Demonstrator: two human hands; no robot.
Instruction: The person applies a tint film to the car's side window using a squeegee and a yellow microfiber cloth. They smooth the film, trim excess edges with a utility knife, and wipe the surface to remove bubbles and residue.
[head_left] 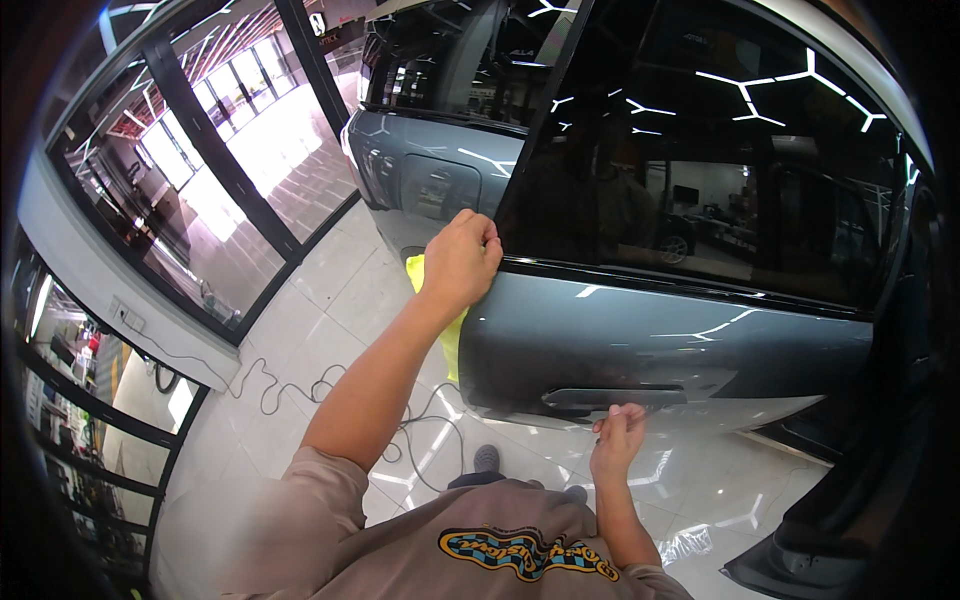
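A grey-blue car door [640, 335] stands open in front of me, its dark window glossy with reflections. My left hand [463, 260] is closed at the door's left edge, just below the window's corner; what its fingers hold is hidden. A bright yellow-green cloth [452, 350] shows beneath my left forearm and along that edge. I cannot tell whether the left hand grips it. Just below the door handle [610, 397], my right hand [620, 436] is closed with thumb and fingertips together. Anything between those fingers is too small to make out.
Beyond the door's left edge is the car's rear side [420, 165]. A thin cable [290, 395] lies in loops across the tiled floor [290, 345]. Dark-framed glass doors [215, 190] stand at the left. The lower sill of the doorway is at the right.
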